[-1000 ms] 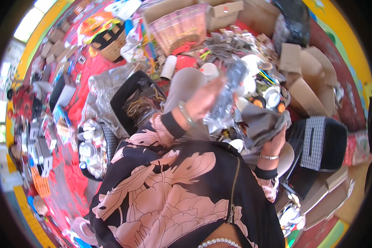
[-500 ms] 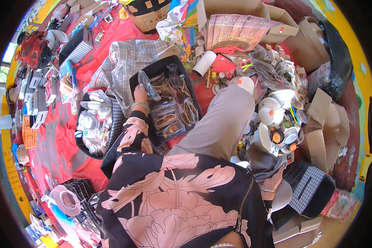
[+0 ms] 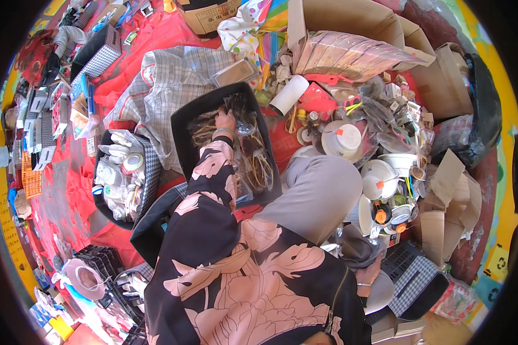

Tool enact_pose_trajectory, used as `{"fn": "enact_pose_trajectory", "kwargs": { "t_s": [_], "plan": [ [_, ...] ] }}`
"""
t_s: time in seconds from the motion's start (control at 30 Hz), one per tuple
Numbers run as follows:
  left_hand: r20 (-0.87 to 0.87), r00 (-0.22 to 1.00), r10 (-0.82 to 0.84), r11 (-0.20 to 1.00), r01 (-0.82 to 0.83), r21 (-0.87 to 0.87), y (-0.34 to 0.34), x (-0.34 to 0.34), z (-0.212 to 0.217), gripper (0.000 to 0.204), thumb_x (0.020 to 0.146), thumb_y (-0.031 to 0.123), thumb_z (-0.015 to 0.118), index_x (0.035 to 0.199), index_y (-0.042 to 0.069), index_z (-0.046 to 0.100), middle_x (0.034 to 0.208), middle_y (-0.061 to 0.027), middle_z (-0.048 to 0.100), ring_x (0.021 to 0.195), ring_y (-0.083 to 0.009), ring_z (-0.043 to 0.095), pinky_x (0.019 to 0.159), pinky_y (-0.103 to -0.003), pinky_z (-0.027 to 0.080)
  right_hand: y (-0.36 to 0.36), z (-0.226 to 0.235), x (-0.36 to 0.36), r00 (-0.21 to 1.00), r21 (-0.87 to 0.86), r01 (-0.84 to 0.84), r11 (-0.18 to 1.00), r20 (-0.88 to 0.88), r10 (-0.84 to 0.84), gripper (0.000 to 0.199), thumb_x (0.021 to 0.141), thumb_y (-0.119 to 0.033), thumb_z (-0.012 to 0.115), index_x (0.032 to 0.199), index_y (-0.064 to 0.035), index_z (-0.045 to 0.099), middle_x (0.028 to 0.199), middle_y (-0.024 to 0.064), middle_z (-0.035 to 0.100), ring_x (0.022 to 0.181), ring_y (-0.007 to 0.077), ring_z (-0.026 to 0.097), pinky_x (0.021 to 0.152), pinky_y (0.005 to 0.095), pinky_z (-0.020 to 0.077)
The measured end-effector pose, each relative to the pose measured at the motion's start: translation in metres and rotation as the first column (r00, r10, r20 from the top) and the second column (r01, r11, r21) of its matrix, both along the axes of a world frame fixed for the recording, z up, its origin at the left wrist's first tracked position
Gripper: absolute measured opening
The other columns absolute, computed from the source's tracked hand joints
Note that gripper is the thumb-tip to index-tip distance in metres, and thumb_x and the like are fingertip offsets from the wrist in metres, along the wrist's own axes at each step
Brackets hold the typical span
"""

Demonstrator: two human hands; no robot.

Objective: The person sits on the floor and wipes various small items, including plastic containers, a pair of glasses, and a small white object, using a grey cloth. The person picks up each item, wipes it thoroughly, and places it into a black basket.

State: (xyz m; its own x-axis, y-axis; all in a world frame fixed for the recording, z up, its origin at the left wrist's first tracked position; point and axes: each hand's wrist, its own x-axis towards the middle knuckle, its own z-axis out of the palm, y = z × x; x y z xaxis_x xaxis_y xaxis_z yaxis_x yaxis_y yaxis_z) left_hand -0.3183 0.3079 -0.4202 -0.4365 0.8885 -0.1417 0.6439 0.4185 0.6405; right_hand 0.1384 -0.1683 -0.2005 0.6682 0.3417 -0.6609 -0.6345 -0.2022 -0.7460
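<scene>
I have the left hand [image 3: 225,121] down inside the black bin [image 3: 180,138], fingers bent toward the top end, partly hidden; can't tell how open they are or whether they grip anything. Glasses [image 3: 262,167], some in clear plastic sleeves, lie in the bin, right of that hand and under it. My right hand [image 3: 371,271] is low on the right, closed on the lower edge of the grey cloth [image 3: 360,247]; its fingertips are mostly out of sight. Bent leg [image 3: 322,187] sits between the two hands.

Around the bin: checked cloth [image 3: 167,86] just up-left, white roll [image 3: 289,95] near its upper right, checked basket [image 3: 152,172] of white items on the left. Red sheet [image 3: 69,201] covers much of the floor. Bowls [image 3: 380,179] and orange-topped jars [image 3: 380,213] pile up above the grey cloth; a second basket [image 3: 420,284] lies right of the right hand. Cardboard boxes [image 3: 351,23] at the top.
</scene>
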Motion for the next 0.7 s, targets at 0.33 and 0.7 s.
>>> {"fn": "enact_pose_trajectory", "kwargs": {
  "t_s": [0.33, 0.7],
  "plan": [
    [0.150, 0.988, 0.035, 0.996, -0.022, -0.087, -0.026, 0.035, 0.009, 0.054, 0.076, 0.015, 0.056, 0.127, 0.006, 0.042, 0.104, -0.0265, 0.054, 0.097, -0.0414, 0.052, 0.085, -0.042, 0.042, 0.029, 0.012, -0.018, 0.995, -0.024, 0.062, 0.998, -0.081, -0.064, 0.051, 0.090, -0.039, 0.043, 0.126, -0.0025, 0.041, 0.128, 0.0145, 0.045, 0.115, 0.0301, 0.045, 0.098, 0.0447, 0.0357],
    [-0.181, 0.975, 0.128, 0.980, -0.152, -0.128, -0.007, 0.016, -0.016, 0.025, 0.076, 0.011, 0.049, 0.095, 0.005, 0.065, 0.086, -0.0230, 0.059, 0.087, -0.0378, 0.056, 0.076, -0.042, 0.045, 0.021, 0.009, -0.014, 0.993, 0.024, 0.022, 0.999, -0.120, -0.019, 0.051, 0.091, -0.040, 0.040, 0.128, -0.0043, 0.041, 0.129, 0.0130, 0.045, 0.118, 0.0298, 0.043, 0.102, 0.0457, 0.0308]
  ]
}}
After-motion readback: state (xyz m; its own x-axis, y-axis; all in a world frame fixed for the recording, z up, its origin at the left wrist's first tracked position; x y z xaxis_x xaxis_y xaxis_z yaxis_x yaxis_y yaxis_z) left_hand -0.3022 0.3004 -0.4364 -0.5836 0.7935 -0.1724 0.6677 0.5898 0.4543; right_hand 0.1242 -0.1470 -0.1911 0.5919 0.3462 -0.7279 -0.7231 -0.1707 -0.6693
